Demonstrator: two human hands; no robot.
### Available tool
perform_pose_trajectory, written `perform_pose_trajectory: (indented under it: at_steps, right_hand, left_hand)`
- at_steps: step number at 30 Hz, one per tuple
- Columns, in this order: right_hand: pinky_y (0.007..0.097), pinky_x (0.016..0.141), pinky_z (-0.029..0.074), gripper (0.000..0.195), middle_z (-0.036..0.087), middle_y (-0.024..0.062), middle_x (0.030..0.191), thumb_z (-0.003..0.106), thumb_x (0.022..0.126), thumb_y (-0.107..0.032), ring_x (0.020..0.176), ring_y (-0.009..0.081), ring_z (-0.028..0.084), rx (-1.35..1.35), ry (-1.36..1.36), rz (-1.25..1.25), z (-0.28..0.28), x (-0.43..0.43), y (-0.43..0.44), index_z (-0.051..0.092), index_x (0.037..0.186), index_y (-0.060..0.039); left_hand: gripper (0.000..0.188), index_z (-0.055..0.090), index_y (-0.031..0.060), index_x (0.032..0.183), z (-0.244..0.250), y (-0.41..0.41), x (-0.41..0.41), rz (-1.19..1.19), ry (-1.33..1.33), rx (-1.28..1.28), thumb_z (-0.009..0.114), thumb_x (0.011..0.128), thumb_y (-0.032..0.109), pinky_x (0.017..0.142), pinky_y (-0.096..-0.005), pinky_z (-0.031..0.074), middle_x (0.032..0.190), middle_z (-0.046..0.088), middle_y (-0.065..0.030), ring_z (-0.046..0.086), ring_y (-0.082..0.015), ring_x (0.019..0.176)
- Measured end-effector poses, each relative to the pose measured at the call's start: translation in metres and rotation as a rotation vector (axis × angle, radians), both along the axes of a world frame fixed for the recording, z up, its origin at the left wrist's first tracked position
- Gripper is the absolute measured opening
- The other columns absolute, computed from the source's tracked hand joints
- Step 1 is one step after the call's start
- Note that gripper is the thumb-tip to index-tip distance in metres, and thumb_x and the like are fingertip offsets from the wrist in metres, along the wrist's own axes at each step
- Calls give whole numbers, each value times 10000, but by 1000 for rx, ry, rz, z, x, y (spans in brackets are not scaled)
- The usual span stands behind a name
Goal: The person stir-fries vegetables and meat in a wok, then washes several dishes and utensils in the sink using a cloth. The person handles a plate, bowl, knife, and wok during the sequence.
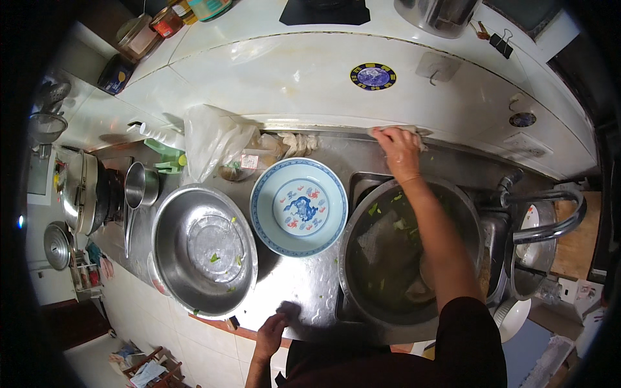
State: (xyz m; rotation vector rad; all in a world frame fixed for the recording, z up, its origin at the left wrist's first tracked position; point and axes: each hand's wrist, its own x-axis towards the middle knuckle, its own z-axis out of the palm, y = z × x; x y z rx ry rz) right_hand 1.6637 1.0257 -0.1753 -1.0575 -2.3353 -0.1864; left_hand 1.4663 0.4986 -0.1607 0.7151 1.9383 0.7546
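My right hand (pixel 399 150) reaches over the large metal basin to the back edge of the steel counter, its fingers on a pale cloth (pixel 421 131) against the wall. My left hand (pixel 271 334) hangs at the counter's front edge, fingers curled; nothing shows in it. Between the hands stands a blue-and-white porcelain bowl (pixel 299 207), with nothing in it. At its left is a stainless steel basin (pixel 206 252) with a few green leaf scraps. The large metal basin (pixel 383 262) over the sink holds murky water, floating leaf bits and submerged items that are hard to make out.
A chrome faucet (pixel 548 235) curves in at the right, near a metal bowl (pixel 546 271) holding white dishes. Behind the left basin lie a plastic bag (pixel 213 140) and a green plastic holder (pixel 167 157). A small saucepan (pixel 141 185) stands further left, near a lidded wok (pixel 80 194).
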Motion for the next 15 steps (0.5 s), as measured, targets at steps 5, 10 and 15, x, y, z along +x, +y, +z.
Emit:
perform_pose_trajectory:
  at_steps: [5,10,15]
  right_hand:
    - [404,816,426,349,547,2,935,534,763,-21,890,264,515,-17,121,-139,-16,79,11,630,1038,-213]
    - [456,807,428,330,545,137,973,504,776,29,921,360,510,2,278,-467,-45,190,3,619,1040,-130]
    - [426,758,443,195,548,162,923,532,819,-37,895,348,540,-329,139,-544,2,173,-119,590,1003,-66]
  left_hand:
    - [253,575,-30,1084,10,-11,3,44,-42,-61,573,868,101,760,-283,498,970,649,-139,632,-176,868]
    - [258,576,-29,1084,23,-12,1,-22,-50,-20,572,875,122,766,-282,495,985,646,-137,630,-169,876]
    - [264,576,-13,1103,18,3,13,-118,13,57,569,881,130,794,-275,482,1003,642,-110,612,-168,919]
